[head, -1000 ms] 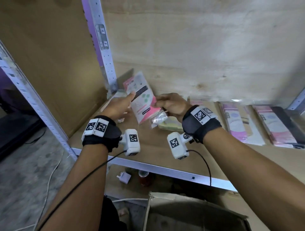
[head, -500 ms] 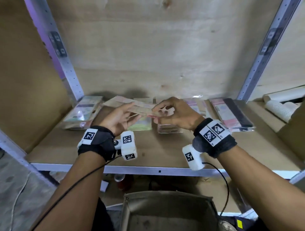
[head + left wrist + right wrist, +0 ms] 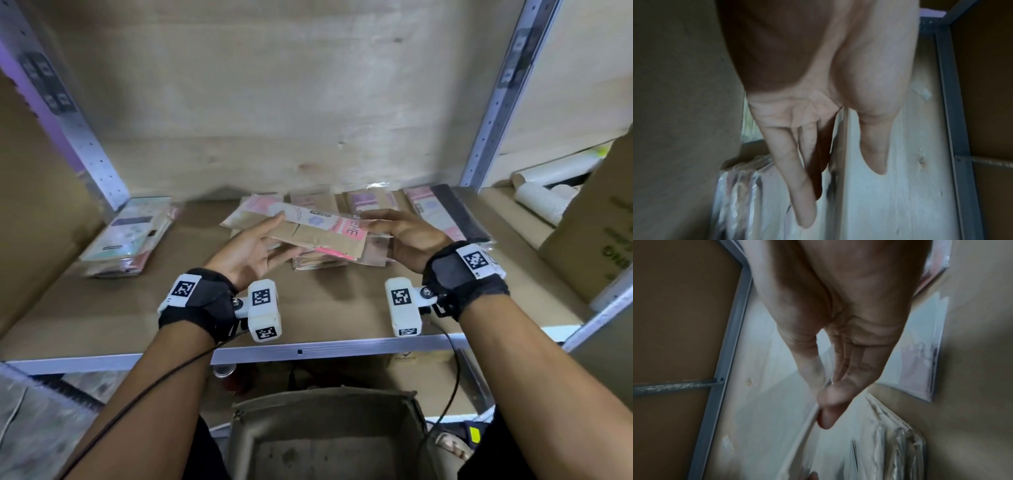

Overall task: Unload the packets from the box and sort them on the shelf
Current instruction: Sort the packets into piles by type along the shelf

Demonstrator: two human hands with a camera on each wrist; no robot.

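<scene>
Leftmost: one stack of packets (image 3: 128,236) by the left upright on the shelf (image 3: 102,308). Left hand (image 3: 251,251) spread flat under one brown-pink packet (image 3: 308,229); right hand (image 3: 404,236) pinches its other end. Behind it, four more piles, blurred. One open box (image 3: 325,442) sits below the shelf.

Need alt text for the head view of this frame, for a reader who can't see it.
Two bare hands hold one flat brown and pink packet level above the packet piles on a wooden shelf, left hand under its left end, right hand pinching its right end. An open cardboard box sits below the shelf.
</scene>
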